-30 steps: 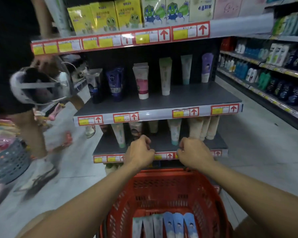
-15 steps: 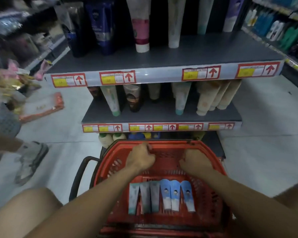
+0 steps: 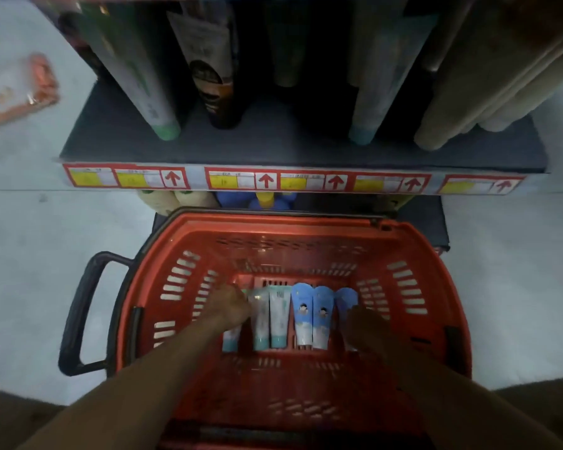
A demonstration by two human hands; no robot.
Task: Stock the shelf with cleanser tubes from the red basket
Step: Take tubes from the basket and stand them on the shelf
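Both hands (image 3: 229, 308) have dropped from basket (image 3: 306, 228) rim onto tubes (image 3: 278, 315).

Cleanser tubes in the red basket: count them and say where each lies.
6, side by side on the floor of the red basket: three teal-capped tubes on the left, the leftmost partly under the left hand; three blue tubes on the right, the rightmost partly under the right hand. More may be hidden.

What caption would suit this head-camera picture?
Both hands reach for tubes in the red basket below the shelf.

hands off rim, left hand (image 3: 229, 306), right hand (image 3: 368, 329) down among tubes (image 3: 306, 316)
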